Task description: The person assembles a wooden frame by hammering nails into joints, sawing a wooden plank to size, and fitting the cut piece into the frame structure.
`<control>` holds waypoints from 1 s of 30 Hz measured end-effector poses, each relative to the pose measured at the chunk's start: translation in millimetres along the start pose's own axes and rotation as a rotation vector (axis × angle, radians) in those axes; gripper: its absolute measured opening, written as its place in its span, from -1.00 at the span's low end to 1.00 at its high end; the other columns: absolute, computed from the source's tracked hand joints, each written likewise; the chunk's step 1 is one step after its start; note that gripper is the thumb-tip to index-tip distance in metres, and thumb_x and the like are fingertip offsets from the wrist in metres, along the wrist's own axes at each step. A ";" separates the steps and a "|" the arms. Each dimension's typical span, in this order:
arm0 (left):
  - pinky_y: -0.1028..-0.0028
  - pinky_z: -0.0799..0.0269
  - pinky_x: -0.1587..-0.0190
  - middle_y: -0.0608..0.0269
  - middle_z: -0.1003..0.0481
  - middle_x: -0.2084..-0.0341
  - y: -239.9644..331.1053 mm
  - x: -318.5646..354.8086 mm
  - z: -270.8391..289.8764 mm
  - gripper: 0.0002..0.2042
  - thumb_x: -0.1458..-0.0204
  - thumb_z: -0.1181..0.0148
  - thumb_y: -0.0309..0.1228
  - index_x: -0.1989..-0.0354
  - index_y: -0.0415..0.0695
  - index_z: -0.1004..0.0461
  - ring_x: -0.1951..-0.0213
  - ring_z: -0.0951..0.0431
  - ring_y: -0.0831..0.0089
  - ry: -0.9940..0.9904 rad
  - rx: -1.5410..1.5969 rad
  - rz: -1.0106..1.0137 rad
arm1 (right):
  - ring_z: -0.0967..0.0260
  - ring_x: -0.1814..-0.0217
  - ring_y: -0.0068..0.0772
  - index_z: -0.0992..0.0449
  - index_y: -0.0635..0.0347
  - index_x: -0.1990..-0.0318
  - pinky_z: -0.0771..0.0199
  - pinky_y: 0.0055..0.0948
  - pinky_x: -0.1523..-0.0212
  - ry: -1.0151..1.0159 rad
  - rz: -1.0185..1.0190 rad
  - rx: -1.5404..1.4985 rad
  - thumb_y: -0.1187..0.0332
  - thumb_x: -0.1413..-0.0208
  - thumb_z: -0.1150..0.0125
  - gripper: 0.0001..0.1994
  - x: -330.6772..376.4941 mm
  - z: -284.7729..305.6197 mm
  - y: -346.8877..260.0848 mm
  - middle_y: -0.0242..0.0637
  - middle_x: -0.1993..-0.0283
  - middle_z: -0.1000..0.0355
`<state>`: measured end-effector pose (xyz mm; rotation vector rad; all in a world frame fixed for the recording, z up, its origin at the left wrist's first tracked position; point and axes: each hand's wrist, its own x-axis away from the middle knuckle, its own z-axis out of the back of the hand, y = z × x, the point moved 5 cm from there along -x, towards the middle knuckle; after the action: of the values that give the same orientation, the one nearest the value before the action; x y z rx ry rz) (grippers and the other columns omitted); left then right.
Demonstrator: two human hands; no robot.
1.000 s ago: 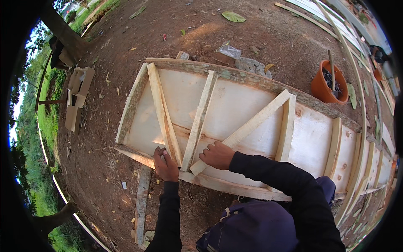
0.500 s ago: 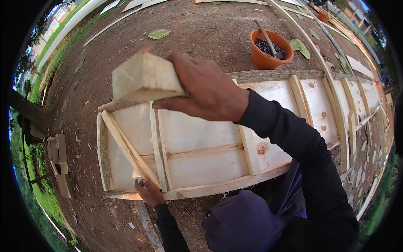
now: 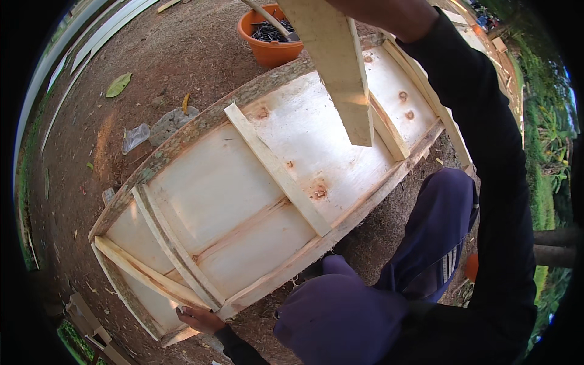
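My right hand (image 3: 371, 11), partly cut off by the top edge, grips a pale, thick piece of wood (image 3: 337, 70) raised over the panel. Below lies a long wooden panel (image 3: 225, 176) of pale sheet in a bark-edged frame with cross strips. At its near left corner my left hand (image 3: 201, 319) rests by the lower rail, fingers curled together; whether something small is between them I cannot make out. Beside those fingers ends a slanting wooden strip (image 3: 146, 274), close to a cross strip (image 3: 176, 249).
An orange bucket (image 3: 267, 52) of nails, with a hammer handle (image 3: 264, 15) sticking out, stands beyond the panel. Clear plastic (image 3: 135, 139) and a leaf (image 3: 118, 85) lie on the bare soil. My bent knee (image 3: 435, 213) is close to the panel's near edge.
The view has turned and shifted rightward. My right hand has swung the wood piece from over the panel's left end toward its middle. My left hand stays at the near left corner.
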<state>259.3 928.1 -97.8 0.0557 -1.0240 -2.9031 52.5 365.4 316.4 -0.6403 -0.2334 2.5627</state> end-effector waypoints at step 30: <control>0.07 -0.34 -0.28 -0.31 -0.37 -0.25 -6.7 -10.7 14.2 -0.36 -0.47 0.23 0.03 -0.34 -0.38 -0.27 -0.26 -0.42 -0.15 0.021 0.026 -0.052 | -0.60 0.04 0.15 -0.41 0.46 0.06 -0.58 -0.03 0.04 -0.377 -0.213 0.263 0.02 -0.12 -0.47 -0.40 33.6 -262.7 137.7 0.13 0.16 -0.57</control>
<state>268.9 942.9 -90.8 0.1156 -1.0734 -2.9289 95.7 274.7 35.3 -0.0297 -0.0787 2.4293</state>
